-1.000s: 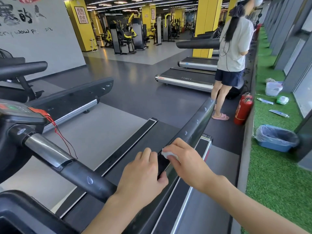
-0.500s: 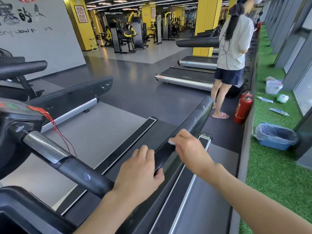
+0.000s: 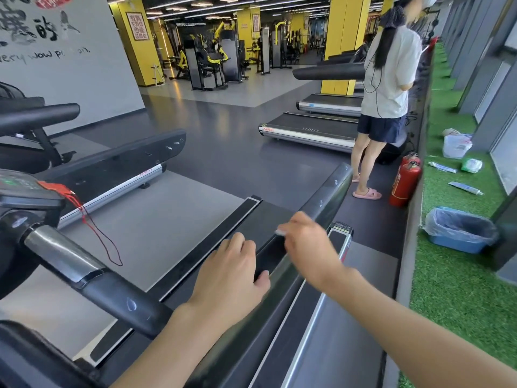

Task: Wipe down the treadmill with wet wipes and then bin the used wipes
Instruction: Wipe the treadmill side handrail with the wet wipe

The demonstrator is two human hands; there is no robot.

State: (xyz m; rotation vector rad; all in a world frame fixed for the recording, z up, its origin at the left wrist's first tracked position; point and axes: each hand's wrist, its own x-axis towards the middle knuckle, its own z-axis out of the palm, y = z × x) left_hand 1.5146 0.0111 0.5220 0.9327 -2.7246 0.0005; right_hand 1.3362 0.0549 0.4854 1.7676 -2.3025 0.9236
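Right hand (image 3: 305, 247) pinches a small white wet wipe (image 3: 280, 231) in curled fingers, pressed against the top of the treadmill's (image 3: 167, 233) dark side handrail (image 3: 330, 197), about midway along; the hand is blurred. Left hand (image 3: 229, 275) grips the same handrail just nearer the camera, fingers over its far edge, thumb on the near face. Blue bin (image 3: 458, 233) with a plastic liner sits on green turf (image 3: 453, 289) to the right, well apart. Red fire extinguisher (image 3: 404, 180) stands beyond it, beside another person (image 3: 389, 79).

This is a gym. Treadmills (image 3: 310, 133) stand in a row on the right, yellow-and-black weight machines (image 3: 212, 63) fill the far floor between yellow pillars (image 3: 347, 43), and fake grass (image 3: 458, 289) lines the right-hand windows.
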